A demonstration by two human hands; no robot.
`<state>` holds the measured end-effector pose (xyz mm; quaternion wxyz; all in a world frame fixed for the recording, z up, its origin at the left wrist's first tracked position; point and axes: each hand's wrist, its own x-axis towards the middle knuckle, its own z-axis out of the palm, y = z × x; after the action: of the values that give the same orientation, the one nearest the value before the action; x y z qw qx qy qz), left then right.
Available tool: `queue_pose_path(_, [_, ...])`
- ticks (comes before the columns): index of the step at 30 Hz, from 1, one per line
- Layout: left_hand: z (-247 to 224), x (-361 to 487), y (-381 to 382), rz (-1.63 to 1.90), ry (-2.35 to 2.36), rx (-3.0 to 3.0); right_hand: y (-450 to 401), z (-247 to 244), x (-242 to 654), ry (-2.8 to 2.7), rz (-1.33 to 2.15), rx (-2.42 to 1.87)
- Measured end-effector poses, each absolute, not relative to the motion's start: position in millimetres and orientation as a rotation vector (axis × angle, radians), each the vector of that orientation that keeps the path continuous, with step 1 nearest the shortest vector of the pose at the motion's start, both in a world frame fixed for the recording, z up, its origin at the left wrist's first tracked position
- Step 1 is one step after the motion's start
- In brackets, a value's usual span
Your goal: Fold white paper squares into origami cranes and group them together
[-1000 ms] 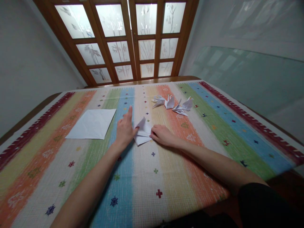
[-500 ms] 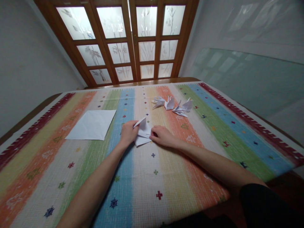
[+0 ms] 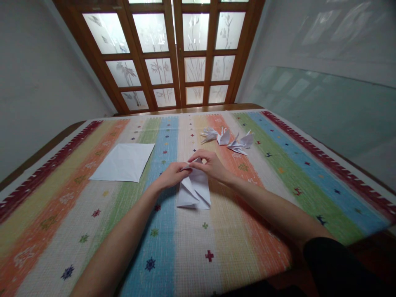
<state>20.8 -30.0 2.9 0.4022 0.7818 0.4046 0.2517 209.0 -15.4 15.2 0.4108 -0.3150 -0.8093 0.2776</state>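
Hands (image 3: 212,165) together at folded paper (image 3: 200,183)

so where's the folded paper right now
In the head view, the folded paper is central, right of the flat sheet, held by left hand and right hand.

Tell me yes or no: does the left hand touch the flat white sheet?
No, the left hand holds the folded paper, while the flat white sheet lies apart, left of that hand.
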Motion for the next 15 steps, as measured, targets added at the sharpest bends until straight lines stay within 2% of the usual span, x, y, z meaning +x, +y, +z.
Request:
queue_pose_path(7, [5.9,20.1,-32.8,0.560,0.976,1.902,-15.1,13.0,209.6,-1.994,0.769,-0.819])
queue_pose_path(15, [4.2,18.2,-34.6,0.686,1.012,1.780,-11.3,16.2,211.0,-1.926,0.981,-0.826])
